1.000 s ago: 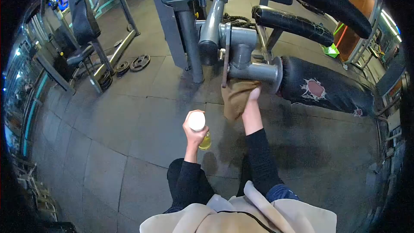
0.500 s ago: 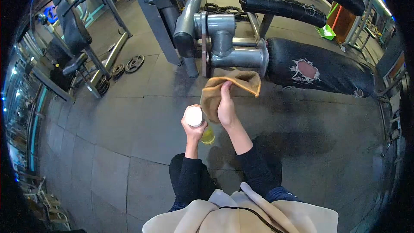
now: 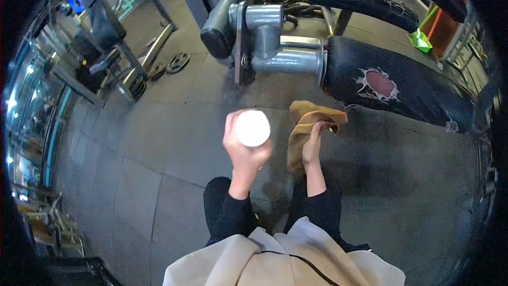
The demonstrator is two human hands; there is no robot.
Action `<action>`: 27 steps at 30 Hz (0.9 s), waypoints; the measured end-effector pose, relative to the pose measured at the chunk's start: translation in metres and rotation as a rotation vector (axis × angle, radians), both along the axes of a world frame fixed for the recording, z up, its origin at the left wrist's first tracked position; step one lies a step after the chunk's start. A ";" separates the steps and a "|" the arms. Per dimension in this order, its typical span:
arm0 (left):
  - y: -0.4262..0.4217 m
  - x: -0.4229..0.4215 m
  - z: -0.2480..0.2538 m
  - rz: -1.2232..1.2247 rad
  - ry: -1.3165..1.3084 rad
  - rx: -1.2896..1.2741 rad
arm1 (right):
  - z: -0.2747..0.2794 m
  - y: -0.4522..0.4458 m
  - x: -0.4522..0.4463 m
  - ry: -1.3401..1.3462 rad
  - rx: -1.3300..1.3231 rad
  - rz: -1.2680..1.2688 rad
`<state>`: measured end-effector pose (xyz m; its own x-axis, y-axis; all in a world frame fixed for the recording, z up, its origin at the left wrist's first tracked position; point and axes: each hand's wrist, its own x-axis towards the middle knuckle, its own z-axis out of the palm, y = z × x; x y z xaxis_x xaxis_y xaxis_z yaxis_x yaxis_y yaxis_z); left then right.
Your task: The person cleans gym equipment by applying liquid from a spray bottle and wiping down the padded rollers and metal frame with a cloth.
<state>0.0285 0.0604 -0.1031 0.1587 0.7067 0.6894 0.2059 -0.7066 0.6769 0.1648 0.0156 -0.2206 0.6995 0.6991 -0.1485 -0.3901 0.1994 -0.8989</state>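
My left hand (image 3: 246,151) is wrapped round a bottle (image 3: 253,128), of which only the round white top shows from above; the fingers hide its body. To the right, my right hand (image 3: 313,148) grips a brown cloth (image 3: 299,145) with orange edging, the thumb on top and folds hanging on both sides. Beyond both hands is a grey metal gym machine (image 3: 288,61) with a thick black roller pad (image 3: 391,77), its cover torn open over reddish foam. Neither hand touches the machine.
A second torn black pad (image 3: 360,4) sits higher on the machine. Weight plates (image 3: 178,62) lie on the dark tiled floor (image 3: 116,143) near a seated machine (image 3: 103,26) at the left. A green dustpan (image 3: 421,41) stands at the back right.
My left hand has raised the bottle closer to the camera. My right hand has moved right and down, away from the machine's metal, with the cloth bunched more. The view has shifted slightly.
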 end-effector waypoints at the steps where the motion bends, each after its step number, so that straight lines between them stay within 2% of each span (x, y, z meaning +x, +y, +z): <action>1: -0.004 0.009 0.004 0.041 0.054 0.035 | -0.015 0.006 0.005 0.002 0.050 -0.030; 3: -0.001 0.026 -0.003 0.139 0.120 0.059 | -0.010 0.006 0.006 0.010 0.099 -0.037; 5: -0.001 0.035 -0.001 0.142 0.156 0.030 | 0.030 -0.008 0.005 0.017 0.162 0.029; 7: 0.004 0.039 -0.001 0.226 0.180 0.075 | 0.021 -0.006 0.010 0.010 0.168 0.037; 12: 0.012 0.046 0.007 0.181 0.129 0.082 | 0.015 -0.012 0.011 0.103 0.143 -0.036; 14: 0.010 0.045 0.016 0.205 0.101 0.055 | 0.012 -0.010 0.013 0.050 0.221 -0.016; 21: 0.015 0.043 0.019 0.260 0.148 0.136 | -0.003 -0.007 0.015 0.018 0.162 0.087; 23: 0.014 0.044 0.020 0.270 0.031 0.110 | 0.008 -0.011 0.013 0.017 0.152 0.120; 27: 0.015 0.040 0.025 0.241 0.032 0.070 | 0.019 -0.014 0.012 0.021 0.106 0.114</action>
<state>0.0683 0.0755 -0.0778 0.0144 0.6773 0.7356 0.3948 -0.6797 0.6182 0.1765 0.0020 -0.2021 0.6121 0.7864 -0.0835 -0.4344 0.2461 -0.8664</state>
